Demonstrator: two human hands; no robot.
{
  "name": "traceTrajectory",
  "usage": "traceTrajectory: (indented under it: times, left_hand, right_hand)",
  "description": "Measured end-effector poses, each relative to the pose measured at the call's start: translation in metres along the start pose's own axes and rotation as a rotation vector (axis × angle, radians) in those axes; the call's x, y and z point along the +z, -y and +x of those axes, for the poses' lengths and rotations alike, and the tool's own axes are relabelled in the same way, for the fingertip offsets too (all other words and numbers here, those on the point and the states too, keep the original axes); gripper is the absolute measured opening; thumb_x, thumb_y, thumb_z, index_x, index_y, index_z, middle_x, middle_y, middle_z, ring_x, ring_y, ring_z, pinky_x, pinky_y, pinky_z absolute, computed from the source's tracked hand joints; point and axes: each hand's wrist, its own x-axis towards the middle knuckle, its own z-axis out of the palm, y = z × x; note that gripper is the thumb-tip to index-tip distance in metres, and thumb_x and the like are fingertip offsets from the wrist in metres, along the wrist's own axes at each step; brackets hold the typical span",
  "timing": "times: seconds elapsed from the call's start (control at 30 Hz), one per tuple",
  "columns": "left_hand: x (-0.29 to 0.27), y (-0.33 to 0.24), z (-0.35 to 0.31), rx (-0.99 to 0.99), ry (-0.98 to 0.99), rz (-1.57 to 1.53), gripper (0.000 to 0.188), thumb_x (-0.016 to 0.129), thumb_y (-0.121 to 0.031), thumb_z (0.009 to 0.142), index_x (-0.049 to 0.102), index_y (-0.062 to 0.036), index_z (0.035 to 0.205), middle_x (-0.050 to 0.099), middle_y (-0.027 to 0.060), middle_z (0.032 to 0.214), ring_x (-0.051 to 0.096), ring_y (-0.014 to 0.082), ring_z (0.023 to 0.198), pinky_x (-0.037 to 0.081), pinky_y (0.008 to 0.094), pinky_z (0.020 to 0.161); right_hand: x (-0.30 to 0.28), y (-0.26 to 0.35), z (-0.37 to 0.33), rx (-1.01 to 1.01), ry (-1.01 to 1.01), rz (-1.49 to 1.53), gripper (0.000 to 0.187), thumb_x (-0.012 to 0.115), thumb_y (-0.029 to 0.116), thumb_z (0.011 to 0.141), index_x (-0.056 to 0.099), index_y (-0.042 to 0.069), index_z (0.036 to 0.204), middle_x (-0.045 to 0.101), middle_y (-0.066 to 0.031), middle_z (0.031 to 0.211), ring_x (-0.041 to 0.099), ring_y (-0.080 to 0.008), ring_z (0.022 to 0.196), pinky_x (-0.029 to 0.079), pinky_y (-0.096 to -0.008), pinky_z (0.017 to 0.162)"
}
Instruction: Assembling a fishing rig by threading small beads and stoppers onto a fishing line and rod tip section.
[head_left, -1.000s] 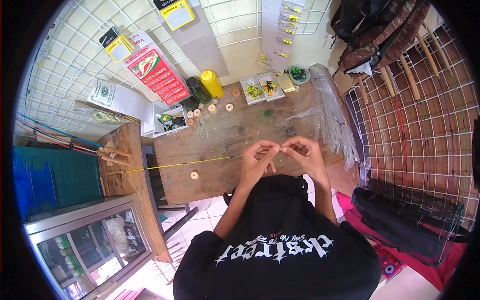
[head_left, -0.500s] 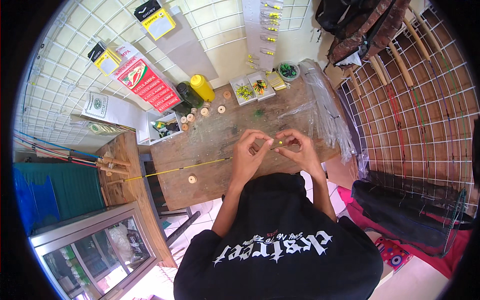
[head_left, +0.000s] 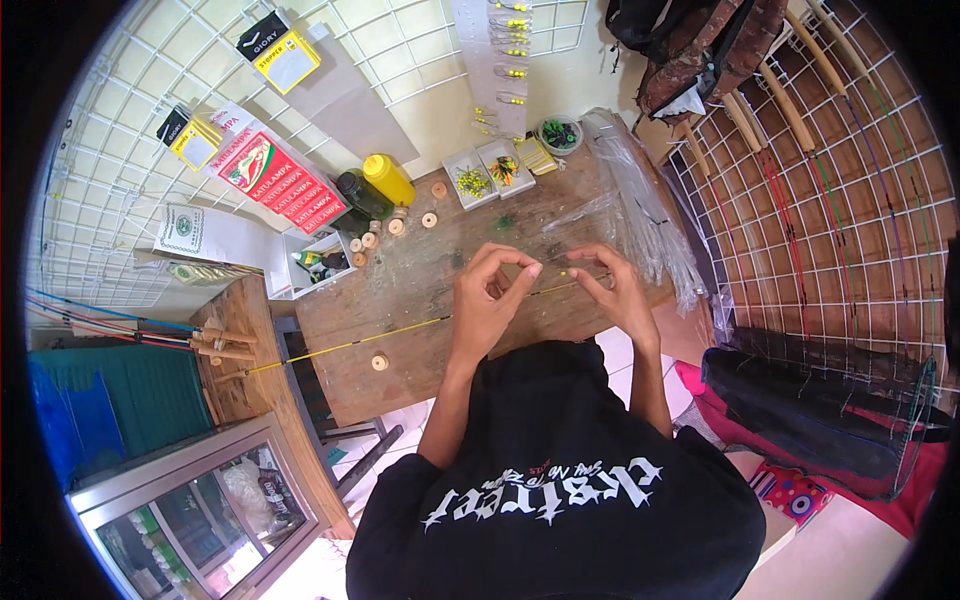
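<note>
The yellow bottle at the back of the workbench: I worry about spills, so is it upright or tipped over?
Upright. The yellow bottle stands on its base with its cap uppermost, beside a dark jar.

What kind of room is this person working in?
Probably a small fishing-tackle workshop or shop. A long thin yellow rod lies across the wooden workbench, small trays of yellow floats sit near the wall, and more rods lean on the wire grid.
</note>
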Motion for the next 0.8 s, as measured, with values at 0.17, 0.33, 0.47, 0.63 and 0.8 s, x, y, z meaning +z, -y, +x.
traceTrajectory:
  times: [0.17, 0.33, 0.47, 0.63, 0.8]
  left_hand:
    - [-0.002, -0.008, 0.000, 0.048, 0.031, -0.060, 0.006, 0.069, -0.005, 0.087, 0.066, -0.0001, 0.090, 0.061, -0.0008, 0.088, 0.045, -0.0009, 0.059, 0.032, 0.0168, 0.051]
    - [-0.005, -0.009, -0.005, -0.102, 0.054, -0.180, 0.009, 0.070, -0.011, 0.087, 0.068, -0.0033, 0.092, 0.065, -0.0006, 0.081, 0.050, 0.0011, 0.059, 0.037, 0.0183, 0.049]
    - [-0.006, 0.003, -0.010, -0.124, 0.030, -0.341, 0.012, 0.068, -0.012, 0.090, 0.065, -0.0028, 0.097, 0.066, 0.0040, 0.077, 0.054, 0.0028, 0.058, 0.040, 0.0188, 0.047]
    - [-0.009, 0.012, -0.020, -0.129, -0.131, -0.350, 0.012, 0.066, -0.013, 0.092, 0.064, -0.0027, 0.097, 0.066, 0.0054, 0.074, 0.051, 0.0039, 0.052, 0.039, 0.0185, 0.046]
    - [-0.011, 0.026, -0.031, -0.121, -0.359, -0.394, 0.012, 0.066, -0.015, 0.093, 0.061, -0.0041, 0.097, 0.064, 0.0045, 0.070, 0.047, 0.0041, 0.048, 0.034, 0.0191, 0.043]
  right_hand:
    - [-0.001, -0.016, 0.000, -0.027, -0.072, 0.005, 0.020, 0.055, 0.001, 0.091, 0.065, 0.003, 0.108, 0.067, -0.0126, 0.105, 0.064, -0.0263, 0.102, 0.047, -0.0350, 0.087]
    - [-0.003, -0.071, 0.002, 0.078, -0.084, -0.100, 0.029, 0.047, -0.008, 0.088, 0.064, 0.003, 0.109, 0.067, -0.0152, 0.102, 0.065, -0.0301, 0.100, 0.048, -0.0366, 0.085]
    - [-0.003, -0.151, -0.001, 0.106, -0.152, -0.096, 0.030, 0.047, -0.008, 0.088, 0.065, 0.005, 0.109, 0.067, -0.0128, 0.096, 0.063, -0.0229, 0.087, 0.048, -0.0318, 0.079]
    - [-0.001, -0.227, -0.011, 0.266, -0.275, -0.114, 0.022, 0.057, 0.000, 0.088, 0.068, 0.006, 0.105, 0.070, -0.0081, 0.085, 0.066, -0.0157, 0.075, 0.051, -0.0297, 0.072]
    - [0.004, -0.233, -0.004, 0.262, -0.138, -0.328, 0.013, 0.066, 0.008, 0.085, 0.070, 0.005, 0.096, 0.072, -0.0126, 0.085, 0.070, -0.0227, 0.079, 0.054, -0.0340, 0.072]
